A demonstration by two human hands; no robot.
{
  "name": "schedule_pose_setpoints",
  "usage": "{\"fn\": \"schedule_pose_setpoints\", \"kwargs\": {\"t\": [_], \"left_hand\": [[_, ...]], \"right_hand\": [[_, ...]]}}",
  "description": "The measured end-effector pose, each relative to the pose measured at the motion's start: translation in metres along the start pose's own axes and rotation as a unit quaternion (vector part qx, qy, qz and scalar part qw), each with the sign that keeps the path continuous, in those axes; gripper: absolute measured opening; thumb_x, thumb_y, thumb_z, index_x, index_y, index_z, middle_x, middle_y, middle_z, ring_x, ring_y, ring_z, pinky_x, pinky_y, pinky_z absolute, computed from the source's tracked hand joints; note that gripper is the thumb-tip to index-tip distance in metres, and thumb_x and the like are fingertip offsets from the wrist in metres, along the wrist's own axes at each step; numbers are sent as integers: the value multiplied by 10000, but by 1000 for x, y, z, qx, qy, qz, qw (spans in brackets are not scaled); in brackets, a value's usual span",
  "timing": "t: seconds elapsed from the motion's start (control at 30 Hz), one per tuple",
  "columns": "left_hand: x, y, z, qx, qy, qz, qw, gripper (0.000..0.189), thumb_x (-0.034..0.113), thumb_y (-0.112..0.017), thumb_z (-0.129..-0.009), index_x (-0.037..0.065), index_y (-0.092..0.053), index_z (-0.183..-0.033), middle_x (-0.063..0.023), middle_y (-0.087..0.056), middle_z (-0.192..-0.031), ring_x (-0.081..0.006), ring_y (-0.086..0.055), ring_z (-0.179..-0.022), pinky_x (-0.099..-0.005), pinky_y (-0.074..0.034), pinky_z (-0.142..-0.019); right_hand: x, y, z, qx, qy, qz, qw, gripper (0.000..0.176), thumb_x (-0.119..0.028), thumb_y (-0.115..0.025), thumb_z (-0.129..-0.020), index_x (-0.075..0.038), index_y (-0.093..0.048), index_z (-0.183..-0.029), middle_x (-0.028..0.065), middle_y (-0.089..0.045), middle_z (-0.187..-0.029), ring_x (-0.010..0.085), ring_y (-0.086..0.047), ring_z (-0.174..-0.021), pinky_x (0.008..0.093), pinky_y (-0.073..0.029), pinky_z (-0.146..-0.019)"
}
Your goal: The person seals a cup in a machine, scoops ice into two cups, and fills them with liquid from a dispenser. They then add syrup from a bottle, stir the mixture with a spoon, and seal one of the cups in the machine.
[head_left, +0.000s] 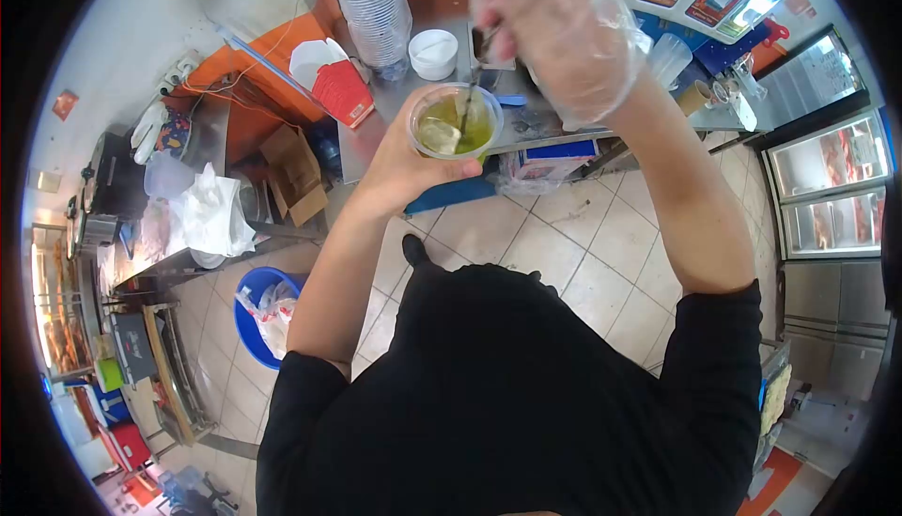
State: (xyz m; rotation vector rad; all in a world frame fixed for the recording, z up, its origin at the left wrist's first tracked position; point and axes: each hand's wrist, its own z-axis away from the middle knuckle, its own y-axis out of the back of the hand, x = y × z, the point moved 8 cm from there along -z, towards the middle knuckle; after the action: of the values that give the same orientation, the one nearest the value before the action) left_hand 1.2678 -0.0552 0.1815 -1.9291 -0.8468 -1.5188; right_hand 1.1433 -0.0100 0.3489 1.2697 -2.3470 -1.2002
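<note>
A round clear plastic cup (495,114) holding yellow-green liquid and a pale lump is gripped in my left hand (399,159), with the fingers wrapped round its side. My right hand (568,41), in a loose clear plastic glove, is raised above and to the right of the cup and blurred by motion. Its fingers are closed on a long thin dark utensil (473,84), which slants down into the liquid. The utensil's lower end is in the cup, so I cannot make out its kind. Behind the cup stands a white tub (433,54) on the counter.
Tall nested clear plastic cups (368,8) and a red-and-white paper box (340,86) stand on the metal counter (362,154). A cardboard box (296,173) and a blue bin (246,314) are at the left. Glass-door fridges (832,187) line the right side.
</note>
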Motion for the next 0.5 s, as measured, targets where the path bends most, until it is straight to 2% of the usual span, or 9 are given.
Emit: {"fn": "schedule_pose_setpoints", "kwargs": {"t": [0.07,0.13,0.23,0.3,0.33,0.37,0.43,0.47,0.5], "left_hand": [[-4,2,-4,2,2,14,1000,888,153,-974,-682,23,-484,-1412,-67,-573,-1324,-178,-537,-1266,-334,-404,-1114],[-7,2,1,-2,12,28,1000,884,146,-972,-683,22,-484,-1411,-67,-572,-1324,-181,-537,-1266,-333,-405,-1113],[-1,7,-4,-3,5,39,999,874,127,-965,-687,16,-483,-1408,-65,-571,-1318,-177,-538,-1262,-327,-416,-1104],[-5,14,-4,-1,30,76,997,866,110,-963,-690,7,-483,-1403,-66,-571,-1314,-171,-546,-1256,-319,-427,-1093],[-6,17,-3,0,34,79,996,866,110,-963,-690,7,-483,-1403,-66,-571,-1314,-171,-546,-1256,-319,-427,-1093],[-5,20,-3,-9,37,63,997,866,108,-964,-692,4,-481,-1404,-68,-571,-1314,-170,-550,-1249,-316,-432,-1087],[-1,32,-10,-17,33,47,998,866,106,-964,-695,0,-478,-1404,-71,-570,-1313,-168,-555,-1241,-313,-437,-1081],[2,39,-11,-21,30,46,998,868,108,-967,-695,-1,-478,-1404,-75,-573,-1309,-171,-558,-1239,-313,-436,-1083],[2,46,-11,-26,29,45,998,869,109,-969,-696,-3,-477,-1403,-78,-576,-1304,-173,-561,-1236,-314,-435,-1084]], "right_hand": [[-8,-16,11,-90,111,291,946,262,-158,-740,-805,-26,-724,-1030,60,-679,-988,195,-672,-950,330,-579,-721],[-8,-25,13,-47,113,204,971,204,-113,-677,-838,-41,-671,-1028,48,-661,-955,180,-691,-831,313,-565,-666],[-15,-7,4,52,102,236,965,160,-69,-607,-879,-58,-630,-1037,39,-663,-930,165,-719,-711,309,-564,-607],[-5,-37,0,-82,42,123,988,123,-94,-597,-928,-58,-630,-1042,39,-681,-921,166,-717,-699,302,-557,-623],[8,-43,-2,-86,-85,-24,992,102,-118,-575,-976,-53,-621,-1039,46,-675,-917,166,-716,-725,293,-549,-647],[7,-43,-8,-87,-87,-24,992,102,-118,-575,-976,-53,-621,-1039,46,-675,-917,166,-716,-725,293,-549,-647],[26,-21,-22,27,-183,-96,978,119,-131,-545,-1007,-46,-618,-1049,53,-659,-962,171,-693,-728,288,-547,-672],[7,-29,-28,-3,-13,56,998,97,-91,-540,-987,-41,-609,-1034,55,-632,-983,162,-650,-703,284,-543,-667],[13,-38,-31,-5,-12,54,998,97,-91,-540,-987,-41,-609,-1034,55,-632,-983,162,-650,-703,284,-543,-667]]}}
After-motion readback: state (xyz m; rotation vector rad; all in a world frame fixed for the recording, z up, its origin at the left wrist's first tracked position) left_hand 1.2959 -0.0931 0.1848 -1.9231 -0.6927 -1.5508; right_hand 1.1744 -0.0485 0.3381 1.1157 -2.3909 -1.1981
